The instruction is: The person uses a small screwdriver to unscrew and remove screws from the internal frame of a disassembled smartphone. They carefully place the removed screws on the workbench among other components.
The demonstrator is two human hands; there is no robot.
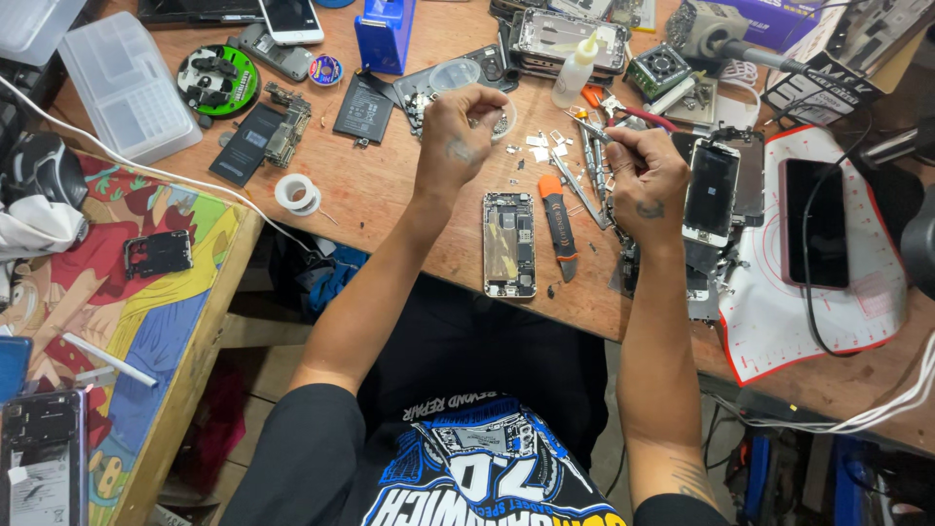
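Wooden bench (390, 195): right hand (645, 180) pinching tweezers (592, 127), left hand (458, 136) closing on small part; opened phone (509, 244) lying below both. Judging mid-disassembly; steady fine placement needed.

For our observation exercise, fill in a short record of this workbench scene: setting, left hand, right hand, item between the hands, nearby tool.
Setting: cluttered wooden workbench seen from above
Left hand: raised over the bench, pinching a small part, too small to identify
Right hand: holding thin metal tweezers
Item between the hands: opened phone lying flat, insides showing
Nearby tool: orange-and-black utility knife, right of the phone
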